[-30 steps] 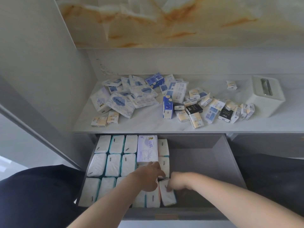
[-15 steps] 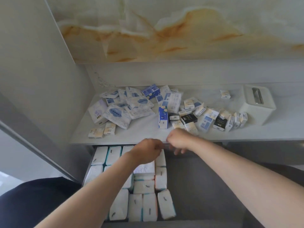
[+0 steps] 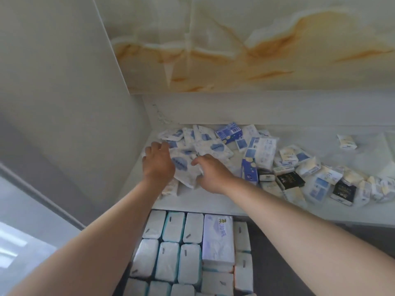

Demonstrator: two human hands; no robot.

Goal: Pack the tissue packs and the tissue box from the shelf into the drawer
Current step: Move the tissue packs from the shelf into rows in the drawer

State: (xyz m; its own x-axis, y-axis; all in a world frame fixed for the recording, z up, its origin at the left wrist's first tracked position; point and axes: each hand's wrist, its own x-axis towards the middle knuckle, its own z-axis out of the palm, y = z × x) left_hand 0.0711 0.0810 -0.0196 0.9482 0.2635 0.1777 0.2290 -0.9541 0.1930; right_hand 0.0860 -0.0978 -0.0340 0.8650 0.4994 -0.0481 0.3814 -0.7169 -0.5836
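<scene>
Several small tissue packs [image 3: 263,150] lie scattered over the white shelf [image 3: 316,133]. Both my arms reach up to the pile's left end. My left hand [image 3: 158,163] rests with fingers apart on the left edge of a white pack with a blue oval [image 3: 183,167]. My right hand [image 3: 211,174] curls its thumb and fingers around that pack's right edge. The white tissue box [image 3: 388,150] is cut off by the right border. Below, the open drawer [image 3: 277,242] holds rows of white packs [image 3: 173,229] and one larger lilac pack [image 3: 218,240].
A grey wall panel [image 3: 64,103] closes the shelf on the left, and a marbled board [image 3: 235,50] hangs over it. Two black packs [image 3: 290,180] lie among the white ones at right. The drawer's right half shows bare dark floor.
Both hands have risen from the drawer's front rows, past the shelf edge, onto the left pile of packs. The view has tilted upward.
</scene>
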